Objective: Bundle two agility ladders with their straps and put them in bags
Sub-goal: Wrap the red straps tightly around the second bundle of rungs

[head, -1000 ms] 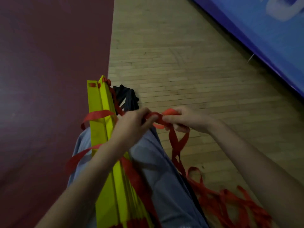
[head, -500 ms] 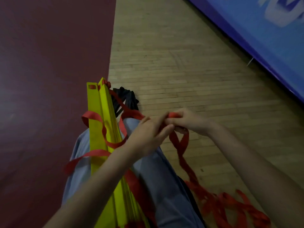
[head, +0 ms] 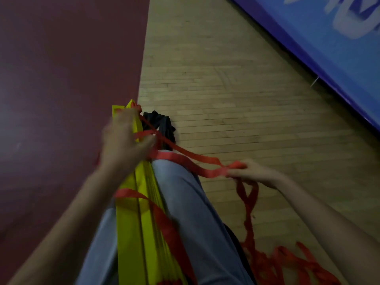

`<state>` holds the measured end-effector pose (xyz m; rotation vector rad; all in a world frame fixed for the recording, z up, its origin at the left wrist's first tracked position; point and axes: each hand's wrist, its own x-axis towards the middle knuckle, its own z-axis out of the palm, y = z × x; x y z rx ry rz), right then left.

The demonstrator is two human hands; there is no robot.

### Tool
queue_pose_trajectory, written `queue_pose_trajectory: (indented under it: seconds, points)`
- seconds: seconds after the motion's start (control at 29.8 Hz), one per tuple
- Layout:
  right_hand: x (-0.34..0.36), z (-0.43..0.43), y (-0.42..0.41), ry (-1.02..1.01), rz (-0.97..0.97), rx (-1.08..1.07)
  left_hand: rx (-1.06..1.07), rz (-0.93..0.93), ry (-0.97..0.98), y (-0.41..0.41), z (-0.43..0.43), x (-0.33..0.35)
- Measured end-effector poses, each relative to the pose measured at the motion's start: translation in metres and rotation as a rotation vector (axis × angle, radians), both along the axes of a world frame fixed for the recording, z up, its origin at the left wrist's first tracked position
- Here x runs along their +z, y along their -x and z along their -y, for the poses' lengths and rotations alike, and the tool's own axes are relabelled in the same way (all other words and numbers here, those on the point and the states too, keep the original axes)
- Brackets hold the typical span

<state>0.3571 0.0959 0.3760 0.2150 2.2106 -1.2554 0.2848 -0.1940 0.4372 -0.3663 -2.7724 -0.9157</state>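
Observation:
A stack of yellow ladder rungs (head: 137,229) lies lengthwise along my left thigh, its far end pointing away from me. My left hand (head: 125,140), blurred, grips the far end of the stack with the red strap (head: 185,159) running under its fingers. That strap stretches rightward to my right hand (head: 250,173), which pinches it low over the wooden floor. More red strap hangs from my right hand into a loose heap (head: 287,264) at the lower right. A dark bag (head: 162,124) lies on the floor just beyond my knee.
My leg in grey-blue trousers (head: 185,212) fills the lower middle. Dark red flooring (head: 61,79) covers the left, wooden flooring (head: 226,89) the middle. A blue padded wall or mat (head: 318,38) runs diagonally along the upper right.
My hands, close together over the knee before, have drawn apart: the left went up to the far end of the rungs, the right pulled the strap out to the right.

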Motion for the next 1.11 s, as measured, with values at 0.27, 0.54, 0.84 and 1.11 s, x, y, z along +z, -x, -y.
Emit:
queue_pose_trajectory:
  seconds: [0.27,0.54,0.84,1.11]
  points:
    - [0.059,0.032,0.017,0.212,-0.084,0.164,-0.473,0.193,0.054,-0.029,-0.063,-0.009]
    - [-0.027,-0.007,-0.021,-0.035,0.085,-0.159,0.199,-0.054,-0.070,0.036,0.053,0.026]
    - [0.055,0.072,0.014,0.345,-0.268,-0.006,-0.498,0.210,0.028,-0.041,-0.055,-0.019]
    - [0.007,0.032,-0.020,0.174,0.005,-0.018,-0.121,0.015,0.051,-0.016,-0.010,-0.005]
